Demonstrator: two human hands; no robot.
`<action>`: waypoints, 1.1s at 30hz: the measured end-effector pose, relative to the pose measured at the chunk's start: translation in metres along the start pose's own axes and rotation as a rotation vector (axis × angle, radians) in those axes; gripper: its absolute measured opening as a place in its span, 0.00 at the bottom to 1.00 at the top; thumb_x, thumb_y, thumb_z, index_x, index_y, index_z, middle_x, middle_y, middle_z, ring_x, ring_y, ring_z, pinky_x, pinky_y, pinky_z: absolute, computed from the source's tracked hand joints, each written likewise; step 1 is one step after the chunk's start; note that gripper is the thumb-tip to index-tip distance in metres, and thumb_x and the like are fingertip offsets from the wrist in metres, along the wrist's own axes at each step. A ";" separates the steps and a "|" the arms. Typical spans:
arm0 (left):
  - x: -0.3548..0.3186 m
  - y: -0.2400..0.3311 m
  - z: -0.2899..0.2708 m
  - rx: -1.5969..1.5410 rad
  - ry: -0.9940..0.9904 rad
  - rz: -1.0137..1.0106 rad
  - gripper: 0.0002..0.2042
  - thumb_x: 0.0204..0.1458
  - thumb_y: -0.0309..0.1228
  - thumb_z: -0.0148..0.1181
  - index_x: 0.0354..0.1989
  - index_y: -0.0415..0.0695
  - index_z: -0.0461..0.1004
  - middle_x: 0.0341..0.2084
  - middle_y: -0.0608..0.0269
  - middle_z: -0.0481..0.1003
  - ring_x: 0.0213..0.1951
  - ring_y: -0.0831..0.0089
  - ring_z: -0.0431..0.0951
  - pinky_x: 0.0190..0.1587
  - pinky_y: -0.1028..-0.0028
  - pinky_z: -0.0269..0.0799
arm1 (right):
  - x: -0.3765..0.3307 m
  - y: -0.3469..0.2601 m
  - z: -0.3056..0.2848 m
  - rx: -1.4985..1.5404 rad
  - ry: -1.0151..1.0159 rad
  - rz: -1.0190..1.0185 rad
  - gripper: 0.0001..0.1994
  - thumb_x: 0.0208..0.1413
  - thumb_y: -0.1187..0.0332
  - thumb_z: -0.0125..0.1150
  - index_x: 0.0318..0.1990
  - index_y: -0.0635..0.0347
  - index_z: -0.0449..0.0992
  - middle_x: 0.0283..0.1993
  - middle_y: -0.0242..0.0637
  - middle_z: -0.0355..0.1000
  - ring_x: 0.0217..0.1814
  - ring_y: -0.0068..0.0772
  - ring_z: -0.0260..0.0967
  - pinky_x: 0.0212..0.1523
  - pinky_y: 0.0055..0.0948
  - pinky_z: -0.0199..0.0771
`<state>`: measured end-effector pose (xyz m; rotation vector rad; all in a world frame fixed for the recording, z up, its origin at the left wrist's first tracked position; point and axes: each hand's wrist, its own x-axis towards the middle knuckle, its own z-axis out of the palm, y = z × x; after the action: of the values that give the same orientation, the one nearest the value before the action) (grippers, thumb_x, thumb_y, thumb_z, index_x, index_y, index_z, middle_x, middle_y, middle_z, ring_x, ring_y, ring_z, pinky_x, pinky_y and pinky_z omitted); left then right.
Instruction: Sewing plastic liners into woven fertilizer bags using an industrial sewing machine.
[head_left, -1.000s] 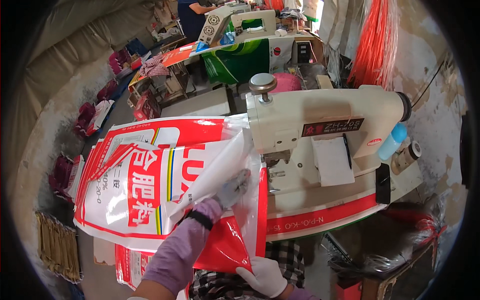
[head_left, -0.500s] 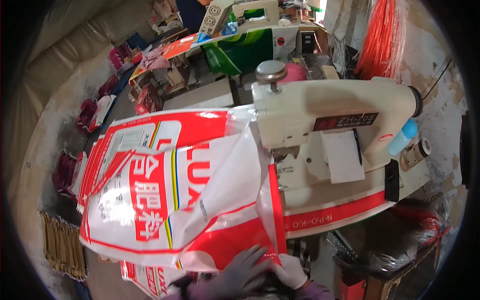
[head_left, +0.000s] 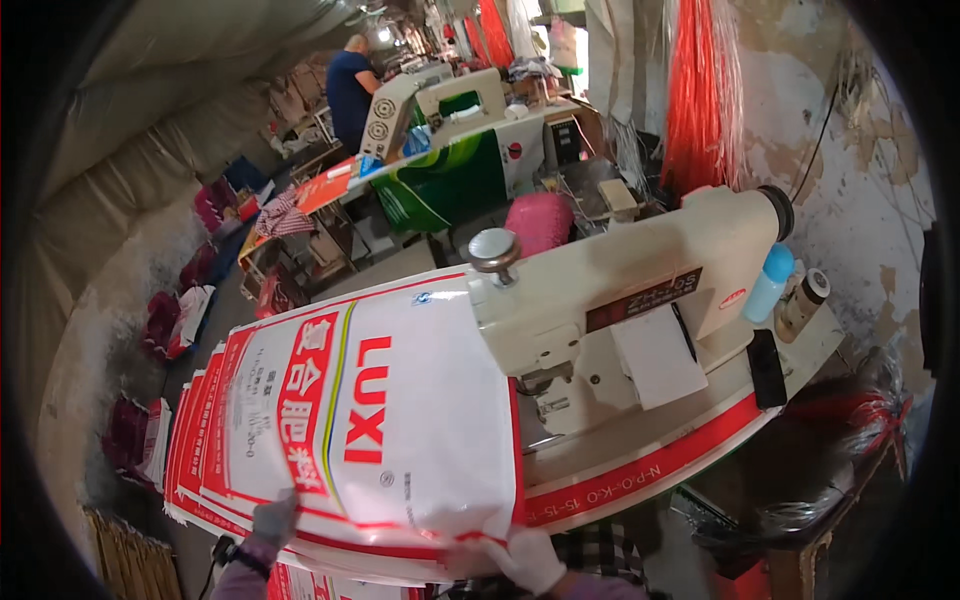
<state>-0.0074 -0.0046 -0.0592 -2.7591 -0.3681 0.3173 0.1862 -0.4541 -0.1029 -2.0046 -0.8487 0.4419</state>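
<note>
A white and red printed plastic sack (head_left: 420, 400) lies flat on top of a stack of similar sacks (head_left: 195, 430), its right edge beside the head of a cream sewing machine (head_left: 630, 270). My left hand (head_left: 274, 520), in a grey glove, grips the near edge of the top sack toward its left end. In a white glove, my right hand (head_left: 528, 560) holds the near right corner, its fingers closed and slightly blurred. Part of another printed sack (head_left: 340, 585) shows below the near edge, between my arms.
On the machine lie a white paper pad (head_left: 655, 355) and a black phone (head_left: 766, 368). A light blue bottle (head_left: 768, 285) and a thread spool (head_left: 803, 295) stand at its right end. Red strands (head_left: 695, 100) hang behind. Another person (head_left: 350, 90) stands far off, near a second sewing machine (head_left: 430, 105).
The folded, rumpled top sack now lies spread flat. My left hand has moved left along its near edge, away from my right hand. The view has tilted up, bringing the other person into sight.
</note>
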 end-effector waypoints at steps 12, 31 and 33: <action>-0.205 0.043 0.087 -2.285 0.537 -1.037 0.18 0.59 0.36 0.54 0.55 0.41 0.68 0.46 0.65 0.74 0.42 0.71 0.75 0.48 0.68 0.72 | 0.104 -0.040 0.027 -0.149 0.491 -0.241 0.17 0.50 0.62 0.59 0.47 0.59 0.76 0.47 0.46 0.72 0.53 0.45 0.66 0.54 0.45 0.64; -0.548 0.392 0.227 -1.208 0.612 -2.400 0.09 0.53 0.32 0.57 0.24 0.43 0.77 0.20 0.71 0.72 0.24 0.81 0.69 0.25 0.74 0.67 | 0.039 0.105 0.355 -0.061 -0.502 -0.431 0.21 0.47 0.75 0.50 0.51 0.57 0.75 0.47 0.52 0.73 0.53 0.53 0.69 0.55 0.45 0.66; -0.523 0.387 0.245 -1.719 0.873 -2.520 0.06 0.53 0.30 0.55 0.30 0.42 0.77 0.26 0.63 0.75 0.29 0.72 0.74 0.33 0.70 0.72 | 0.035 0.108 0.340 -0.090 -0.519 -0.394 0.20 0.48 0.74 0.50 0.50 0.58 0.75 0.47 0.52 0.73 0.53 0.53 0.69 0.55 0.45 0.65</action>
<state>-0.4807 -0.4337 -0.3319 0.0107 1.9760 1.1952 0.0517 -0.2665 -0.3773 -1.7588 -1.5724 0.7153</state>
